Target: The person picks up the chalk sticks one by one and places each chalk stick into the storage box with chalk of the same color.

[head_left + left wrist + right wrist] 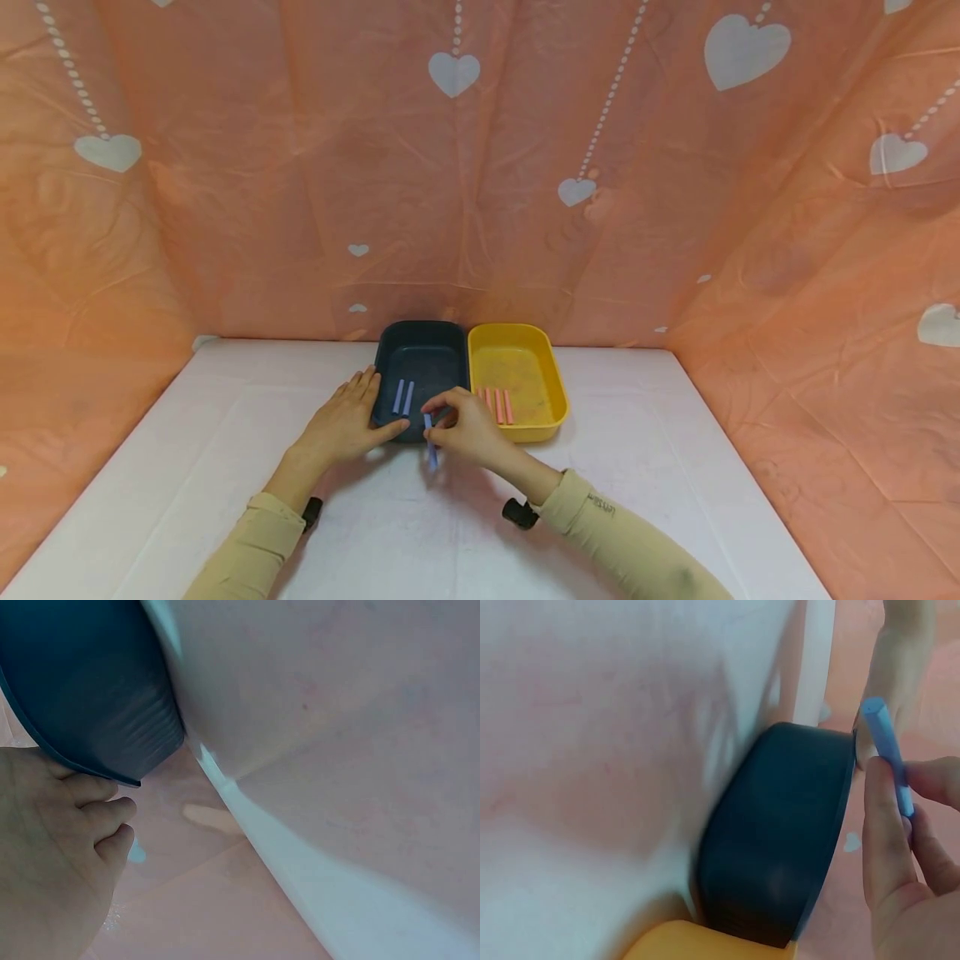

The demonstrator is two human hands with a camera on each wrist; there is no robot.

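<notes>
In the head view my right hand [468, 429] pinches a blue chalk stick [431, 450] between thumb and fingers, above the front edge of a dark blue tray [431, 337]. The right wrist view shows the same chalk [885, 742] tilted, one end free. Two more blue chalk sticks [408, 398] lie side by side inside the dark tray. My left hand [345, 423] rests against that tray's left side, fingers extended along it and thumb at the front rim. In the left wrist view, its fingers [109, 817] touch the tray's rim [82, 772].
A yellow tray [557, 379] stands against the dark tray's right side, with several pink chalk sticks [498, 407] at its left front. Both trays sit at the back of a white-covered table [637, 467]. An orange curtain [300, 208] with white hearts surrounds it.
</notes>
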